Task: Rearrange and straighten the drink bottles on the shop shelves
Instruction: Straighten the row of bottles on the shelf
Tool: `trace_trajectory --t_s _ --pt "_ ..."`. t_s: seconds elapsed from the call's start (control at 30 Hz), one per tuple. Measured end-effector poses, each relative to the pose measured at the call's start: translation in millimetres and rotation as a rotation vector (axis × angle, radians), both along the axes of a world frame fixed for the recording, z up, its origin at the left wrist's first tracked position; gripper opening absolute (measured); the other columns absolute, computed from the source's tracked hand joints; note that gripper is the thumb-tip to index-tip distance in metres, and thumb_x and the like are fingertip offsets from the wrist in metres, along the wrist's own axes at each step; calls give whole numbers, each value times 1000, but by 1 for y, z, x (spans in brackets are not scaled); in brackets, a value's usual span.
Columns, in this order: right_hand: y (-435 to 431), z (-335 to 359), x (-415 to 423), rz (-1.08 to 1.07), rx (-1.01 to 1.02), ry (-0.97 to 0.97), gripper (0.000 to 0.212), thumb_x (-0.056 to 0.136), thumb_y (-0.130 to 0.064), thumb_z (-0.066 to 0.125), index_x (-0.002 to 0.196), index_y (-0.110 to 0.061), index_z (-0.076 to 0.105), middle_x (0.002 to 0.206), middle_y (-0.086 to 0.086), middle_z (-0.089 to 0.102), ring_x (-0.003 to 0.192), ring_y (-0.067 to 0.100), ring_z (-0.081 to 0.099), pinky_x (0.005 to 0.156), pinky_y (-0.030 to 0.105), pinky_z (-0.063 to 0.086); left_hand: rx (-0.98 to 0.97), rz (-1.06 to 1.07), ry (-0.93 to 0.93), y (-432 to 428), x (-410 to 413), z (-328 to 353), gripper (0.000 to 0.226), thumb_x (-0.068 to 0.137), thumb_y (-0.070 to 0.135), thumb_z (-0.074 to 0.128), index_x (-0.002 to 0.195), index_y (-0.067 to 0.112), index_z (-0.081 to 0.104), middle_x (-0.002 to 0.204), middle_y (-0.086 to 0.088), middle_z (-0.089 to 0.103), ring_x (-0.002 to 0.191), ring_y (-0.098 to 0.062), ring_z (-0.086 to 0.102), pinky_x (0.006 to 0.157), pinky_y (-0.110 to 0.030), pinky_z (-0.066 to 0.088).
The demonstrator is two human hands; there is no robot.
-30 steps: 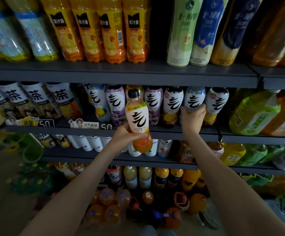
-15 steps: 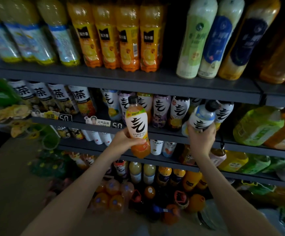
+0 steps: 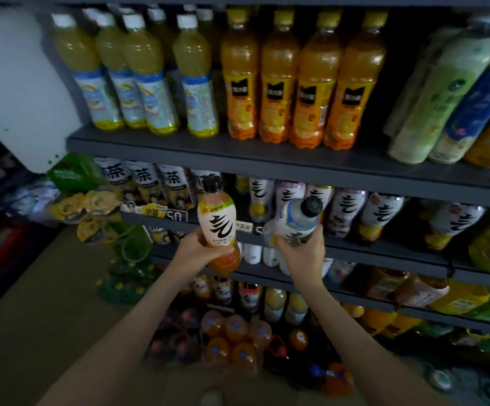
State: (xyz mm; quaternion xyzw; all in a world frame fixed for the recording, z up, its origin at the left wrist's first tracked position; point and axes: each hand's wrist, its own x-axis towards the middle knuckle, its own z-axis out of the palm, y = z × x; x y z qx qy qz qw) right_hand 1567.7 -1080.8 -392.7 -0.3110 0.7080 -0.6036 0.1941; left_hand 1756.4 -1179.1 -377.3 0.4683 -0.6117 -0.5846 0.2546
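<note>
Dark shop shelves [image 3: 267, 159] rise in tiers. Before the middle tier, the left hand [image 3: 199, 253] grips an upright orange bottle [image 3: 217, 227], black-capped, its white label brush-lettered. Just beside it, the right hand [image 3: 302, 253] clasps a tilted blue-labelled bottle [image 3: 296, 221]. Orange juice bottles [image 3: 299, 83] stand above.

Orange drink bottle [image 3: 218, 227] white-labelled with black brushstroke; pale-blue-and-white bottle [image 3: 295, 222], black cap.

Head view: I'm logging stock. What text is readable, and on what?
"气": orange bottle in left hand.
"茶": tea bottles.
"50": price tag.
Blue bottle in right hand: label mostly hidden.
Juice bottles' black logos and all small print: too blurred.
</note>
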Motion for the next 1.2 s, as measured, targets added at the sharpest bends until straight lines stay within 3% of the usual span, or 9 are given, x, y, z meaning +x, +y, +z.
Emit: trace_trajectory --t_s 0.13,0.27,0.53,0.63,0.67,0.8,1.03,1.2 --pt "-53 -2 50 -68 -40 -54 52 76 -16 77 118 -17 46 115 4 57 105 16 56 88 32 51 -72 -54 -18 -50 43 4 59 72 20 82 124 25 54 114 13 63 104 -6 59 88 -30 50" --pt "-91 -8 71 -141 -82 -103 52 79 -14 76 118 -22 43 113 -1 55 103 11 55 88 26 48 -115 -113 -33 -89 61 5 53 74 15 80 116 29 53 103 19 60 95 0 58 77 -19 48" --pt "-131 -40 78 -235 -164 -87 50 76 -11 76 114 -12 45 110 6 58 100 14 60 79 22 56 -241 -159 -1 -126 62 -28 54 71 16 82 118 20 58 112 8 66 105 -9 61 89 -31 51" --pt "-145 -49 82 -231 -153 -55 55 76 -14 77 121 -9 45 114 3 55 102 11 57 75 9 51 -241 -158 30 -131 59 -41 57 70 14 82 121 18 57 113 6 66 105 -9 61 88 -29 50" --pt "-150 -50 82 -245 -141 -30 58 76 -17 77 124 -10 45 116 2 54 103 11 56 75 9 49 -245 -160 31 -133 59 -45 56 70 14 82 120 19 57 112 7 66 105 -9 61 88 -29 51" --pt "-167 -54 78 -307 -41 95 66 76 -27 76 130 -11 42 126 6 53 113 21 55 85 33 52 -250 -174 25 -138 54 -55 52 71 14 82 116 24 56 109 8 64 102 -9 60 88 -29 50" --pt "-185 -43 75 -325 94 171 68 79 -27 74 132 -6 38 128 11 53 116 27 52 86 33 45 -202 -169 39 -144 44 -60 60 67 22 85 120 20 58 113 7 65 106 -11 60 91 -33 50" --pt "-196 -39 79 -321 157 175 49 85 -22 67 116 -5 33 116 17 58 103 35 58 68 31 42 -164 -203 69 -140 43 -55 55 70 14 82 119 17 58 108 8 65 99 -6 60 81 -23 48"
